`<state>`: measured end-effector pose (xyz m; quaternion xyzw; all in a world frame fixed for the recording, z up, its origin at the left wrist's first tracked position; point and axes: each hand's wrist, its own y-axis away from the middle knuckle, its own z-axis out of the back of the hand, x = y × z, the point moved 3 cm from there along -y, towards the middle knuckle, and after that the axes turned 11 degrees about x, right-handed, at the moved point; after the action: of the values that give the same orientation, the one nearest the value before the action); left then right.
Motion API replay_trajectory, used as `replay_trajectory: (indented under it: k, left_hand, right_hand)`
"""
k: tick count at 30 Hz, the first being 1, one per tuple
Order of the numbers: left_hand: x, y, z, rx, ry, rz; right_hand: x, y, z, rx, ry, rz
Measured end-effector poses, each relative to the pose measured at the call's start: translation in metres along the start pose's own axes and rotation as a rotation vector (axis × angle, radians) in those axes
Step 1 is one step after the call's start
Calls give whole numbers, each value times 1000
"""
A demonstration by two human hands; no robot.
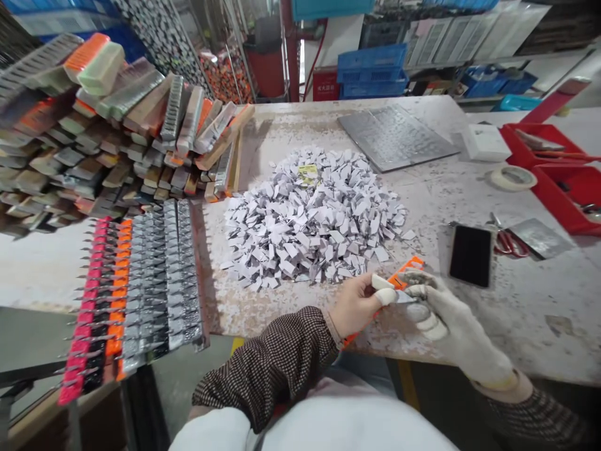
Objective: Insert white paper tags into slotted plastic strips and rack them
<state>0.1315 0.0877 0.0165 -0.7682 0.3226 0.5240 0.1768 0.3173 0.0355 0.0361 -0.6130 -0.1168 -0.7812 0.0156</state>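
Observation:
My left hand (355, 307), with white covers on its thumb and forefinger tips, is closed around the middle of a narrow orange strip (407, 268). The strip slants from near the table's front edge up to the right. My right hand (446, 316), in a white glove with dirty fingertips, has its fingers bent together over the strip's right side. Between both sets of fingertips shows a small pale flat piece (402, 297), pinched by the right fingers; its exact kind is unclear. Behind the hands lies a wide heap of small white pieces (310, 219), with a yellow label (307, 175) on it.
At left, many slotted strips (117, 125) are stacked high; a rack of red, orange and grey strips with thin points (141, 288) stands below. To the right are a phone (471, 255), scissors (509, 243), tape roll (513, 178), red bins (568, 194) and a grey sheet (397, 134).

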Motion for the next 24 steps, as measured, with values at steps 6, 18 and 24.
replay_trajectory:
  k: [6, 18, 24]
  left_hand:
    - [-1, 7, 3, -10, -394, 40]
    - [28, 29, 21, 154, -1228, 158]
    - [27, 28, 20, 170, -1216, 172]
  right_hand:
    - [-14, 7, -1, -271, 369, 35]
    - [-18, -16, 18, -289, 1278, 189]
    - [-12, -24, 26, -202, 1342, 184]
